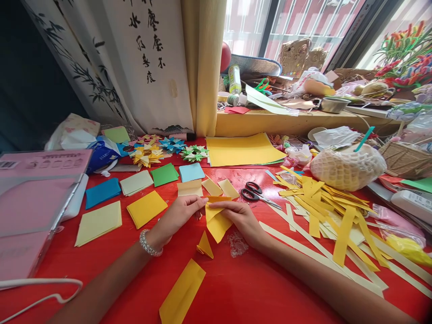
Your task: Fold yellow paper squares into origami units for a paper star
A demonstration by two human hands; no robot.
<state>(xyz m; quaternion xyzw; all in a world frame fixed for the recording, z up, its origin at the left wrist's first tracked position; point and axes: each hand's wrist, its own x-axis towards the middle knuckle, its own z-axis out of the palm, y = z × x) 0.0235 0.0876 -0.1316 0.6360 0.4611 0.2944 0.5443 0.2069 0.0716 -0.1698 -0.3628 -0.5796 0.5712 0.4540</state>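
Between my two hands is a yellow sheet of paper (218,225), partly folded, with a narrow fold along its top. My left hand (180,217) pinches its upper left corner between thumb and fingers. On the other side, my right hand (241,218) grips the upper right part, thumb and fingers closed on it. Just below lies a small folded yellow triangle (205,246). Nearer to me is a creased yellow strip (182,294). Behind the hands are a cream creased paper (190,188) and black-handled scissors (259,194), their blades toward the right.
Stacks of coloured paper, among them a yellow stack (146,209) and a blue stack (103,192), lie at left. Folded paper stars (147,155) sit behind. Many paper strips (344,234) spread over the right side, near a netted round thing (347,168) with a straw. A white cable (40,282) crosses front left.
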